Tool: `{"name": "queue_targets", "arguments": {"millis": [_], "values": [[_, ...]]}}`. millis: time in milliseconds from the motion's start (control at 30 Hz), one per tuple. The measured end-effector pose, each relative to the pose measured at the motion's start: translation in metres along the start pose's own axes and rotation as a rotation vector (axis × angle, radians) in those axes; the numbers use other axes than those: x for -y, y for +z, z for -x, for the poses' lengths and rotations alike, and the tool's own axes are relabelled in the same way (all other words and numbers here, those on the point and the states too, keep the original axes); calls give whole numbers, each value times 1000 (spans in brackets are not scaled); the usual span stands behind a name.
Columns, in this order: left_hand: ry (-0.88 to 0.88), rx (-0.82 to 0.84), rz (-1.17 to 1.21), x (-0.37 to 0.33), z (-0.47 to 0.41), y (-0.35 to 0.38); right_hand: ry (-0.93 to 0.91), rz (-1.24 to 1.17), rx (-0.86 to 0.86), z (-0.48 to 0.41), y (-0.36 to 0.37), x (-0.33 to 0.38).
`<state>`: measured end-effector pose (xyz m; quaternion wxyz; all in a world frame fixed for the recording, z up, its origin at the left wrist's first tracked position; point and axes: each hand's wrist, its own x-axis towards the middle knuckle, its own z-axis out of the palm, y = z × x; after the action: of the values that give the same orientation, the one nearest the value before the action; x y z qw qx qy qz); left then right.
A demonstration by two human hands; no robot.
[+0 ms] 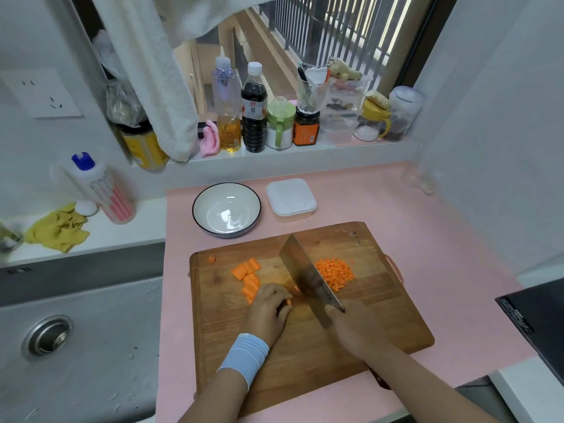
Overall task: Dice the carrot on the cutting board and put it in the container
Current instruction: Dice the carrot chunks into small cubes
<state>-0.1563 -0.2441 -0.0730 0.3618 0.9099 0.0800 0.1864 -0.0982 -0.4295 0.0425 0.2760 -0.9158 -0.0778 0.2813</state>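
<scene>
Roughly half the carrot is diced: cubes point(334, 273) lie toward the cutting board's point(305, 355) far right, uncut slabs point(247, 274) toward its far left. The left hand point(268, 311) pins strips point(288, 301) under curled fingers point(274, 293); the right hand point(355, 329) grips the cleaver point(306, 277). The container point(291, 199), nearer the bench's point(427, 239) back edge, shows no carrot.

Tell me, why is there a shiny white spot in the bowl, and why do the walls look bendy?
Head view: the white spot in the bowl is glare, probably daylight from the window; also in the head view, the wide-angle lens curves straight lines near the edges, like the wall on the right; the cleaver looks a little smeared.
</scene>
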Motion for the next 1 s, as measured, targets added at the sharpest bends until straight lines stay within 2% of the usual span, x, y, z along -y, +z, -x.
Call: {"name": "queue_targets", "arguments": {"millis": [100,233,433,500,567,633,733,833,933,1000], "values": [[-113,-17,-122,-8,-1,4,-33,31,4,-5,-13,1],[-325,74,-224,-29,-16,8,-68,100,14,-13,-29,-6],[-494,150,-178,-74,-47,28,-156,174,6,-34,-57,-27],[-543,78,-152,-86,-51,32,-183,197,8,-41,-67,-30],[-666,-64,-137,-87,-51,29,-224,230,2,-48,-78,-32],[-767,-110,-145,-81,-46,25,-282,273,-3,-54,-87,-34],[-757,14,-193,-81,-45,28,-363,328,-4,-63,-95,-38],[-714,96,-129,-93,-54,39,-440,341,20,-69,-99,-42],[-781,-2,-17,-102,-61,36,-521,374,5,-71,-109,-45],[-878,-166,50,-97,-63,21,-578,442,-38,-73,-116,-47]]}}
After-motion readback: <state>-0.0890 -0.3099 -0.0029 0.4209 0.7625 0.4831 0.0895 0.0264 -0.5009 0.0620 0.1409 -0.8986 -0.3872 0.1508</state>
